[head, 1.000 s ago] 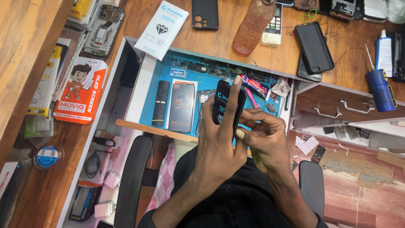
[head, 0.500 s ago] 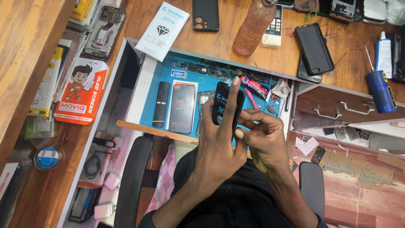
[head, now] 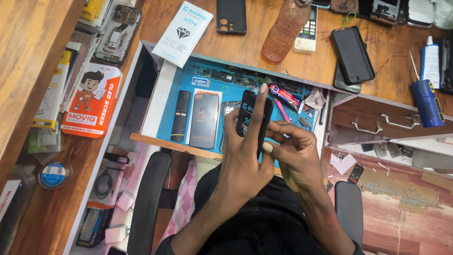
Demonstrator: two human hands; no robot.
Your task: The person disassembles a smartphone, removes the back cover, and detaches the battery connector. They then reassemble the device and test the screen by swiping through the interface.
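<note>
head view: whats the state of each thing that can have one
black flat pack: held upright over the mat by both hands
left hand: gripping the pack
right hand: pinching the pack's lower edge
drawer: pulled open
blue mat: lying flat in drawer
bottle: standing upright
black phone: screen dark

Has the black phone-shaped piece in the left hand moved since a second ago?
No. The black phone-shaped piece in the left hand sits over the blue work mat, beside the red tube, as before.
</note>
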